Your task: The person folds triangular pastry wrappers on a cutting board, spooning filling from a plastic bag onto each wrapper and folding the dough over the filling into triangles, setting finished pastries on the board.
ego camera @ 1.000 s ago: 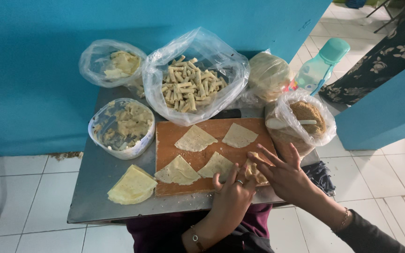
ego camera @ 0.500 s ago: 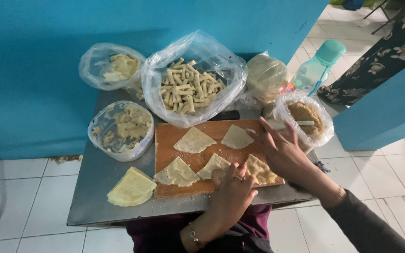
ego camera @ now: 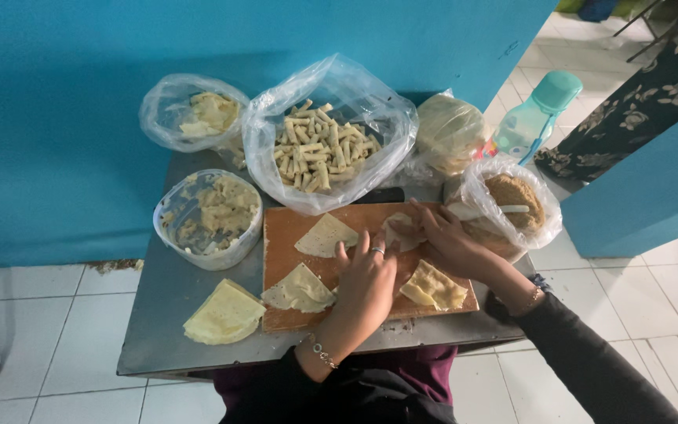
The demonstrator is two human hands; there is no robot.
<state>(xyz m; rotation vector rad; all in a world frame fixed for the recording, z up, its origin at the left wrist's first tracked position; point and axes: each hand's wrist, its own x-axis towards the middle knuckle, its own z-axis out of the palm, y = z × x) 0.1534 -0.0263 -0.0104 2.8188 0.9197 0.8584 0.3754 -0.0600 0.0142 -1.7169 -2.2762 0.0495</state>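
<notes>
Pale triangular dough wrapper (ego camera: 402,230) under both hands, at the wooden cutting board's (ego camera: 280,235) one o'clock corner.
Left hand (ego camera: 366,279) and right hand (ego camera: 449,243) are pressing on it, fingers partly curled, gripping nothing else; a clear bag of brown filling (ego camera: 515,200) is sitting at three o'clock.

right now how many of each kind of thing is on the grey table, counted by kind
Clear plastic bags holding food: 4
Pale triangular folded wrappers on the wooden board: 4
Stack of pale wrappers off the board: 1
Round clear plastic tub of filling: 1
Brown wooden cutting board: 1
Teal plastic bottle: 1
Total: 12
</notes>
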